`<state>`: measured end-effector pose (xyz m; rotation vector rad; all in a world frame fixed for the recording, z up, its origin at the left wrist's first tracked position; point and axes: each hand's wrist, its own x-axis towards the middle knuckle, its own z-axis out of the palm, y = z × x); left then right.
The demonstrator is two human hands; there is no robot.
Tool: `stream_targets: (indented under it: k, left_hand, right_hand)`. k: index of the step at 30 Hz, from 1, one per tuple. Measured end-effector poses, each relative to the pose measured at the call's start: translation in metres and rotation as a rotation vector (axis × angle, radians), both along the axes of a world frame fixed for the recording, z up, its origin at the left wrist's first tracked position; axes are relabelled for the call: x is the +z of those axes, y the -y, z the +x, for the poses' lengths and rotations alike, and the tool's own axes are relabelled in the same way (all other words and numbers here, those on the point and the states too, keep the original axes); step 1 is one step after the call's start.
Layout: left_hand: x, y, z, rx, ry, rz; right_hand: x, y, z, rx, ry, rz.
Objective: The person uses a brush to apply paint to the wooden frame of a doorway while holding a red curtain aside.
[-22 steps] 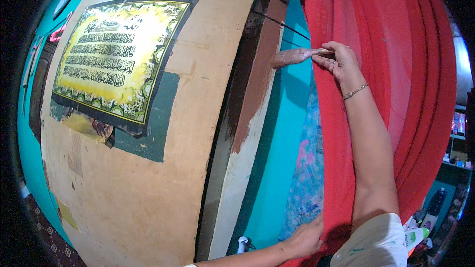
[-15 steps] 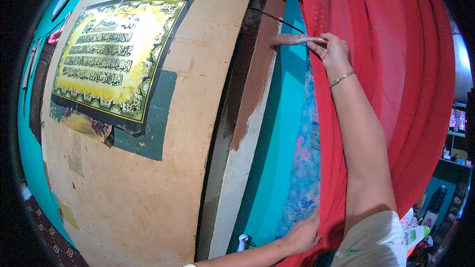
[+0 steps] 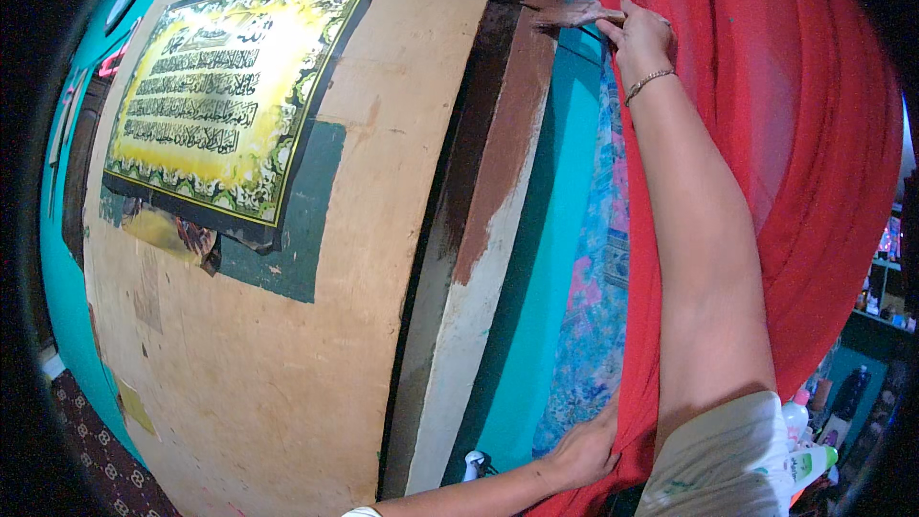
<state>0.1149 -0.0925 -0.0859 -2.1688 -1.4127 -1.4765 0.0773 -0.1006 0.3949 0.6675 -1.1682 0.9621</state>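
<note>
High up, my right hand (image 3: 641, 38) is closed round the handle of a paintbrush (image 3: 586, 11), with its bristles pointing left against the top of the door frame (image 3: 517, 86). The frame's upper part is coated in brown paint, while lower down it is bare whitish grey (image 3: 459, 345). Near the bottom, my left hand (image 3: 582, 452) is closed on the edge of a red curtain (image 3: 661, 345); its fingertips are partly hidden by the cloth. My right forearm lies across the curtain.
A wooden door (image 3: 335, 393) stands at the left of the frame, bearing a bright poster (image 3: 220, 105). Turquoise wall (image 3: 522, 325) and blue floral cloth (image 3: 584, 354) show between frame and curtain. Bottles (image 3: 809, 464) stand at the lower right.
My right hand and the paintbrush have moved up along the frame. The left hand keeps its hold on the curtain. The view has shifted slightly.
</note>
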Motion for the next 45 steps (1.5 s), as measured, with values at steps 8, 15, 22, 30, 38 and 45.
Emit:
stream_targets:
  k: [8,15,22,30,38,45]
  left_hand:
    - [-0.001,-0.004,-0.006,0.001,-0.005,-0.008]
    - [0.004,-0.001,0.0,-0.057,-0.039,0.073]
    - [0.015,0.002,0.017,-0.107,-0.053,0.007]
    - [0.014,-0.005,0.027,-0.086,0.112,-0.183]
    - [-0.014,-0.039,0.029,-0.196,0.001,-0.145]
    - [-0.022,-0.062,0.058,-0.087,-0.127,0.11]
  right_hand:
    - [0.008,-0.023,0.004,-0.068,0.05,0.134]
    - [-0.037,-0.037,0.036,-0.112,0.29,0.171]
    - [-0.048,-0.028,0.061,-0.167,0.37,0.22]
    - [-0.042,-0.016,0.023,-0.222,0.128,0.292]
    - [-0.171,0.011,0.05,-0.676,0.301,0.695]
    - [-0.289,0.046,0.06,-0.645,0.679,1.071]
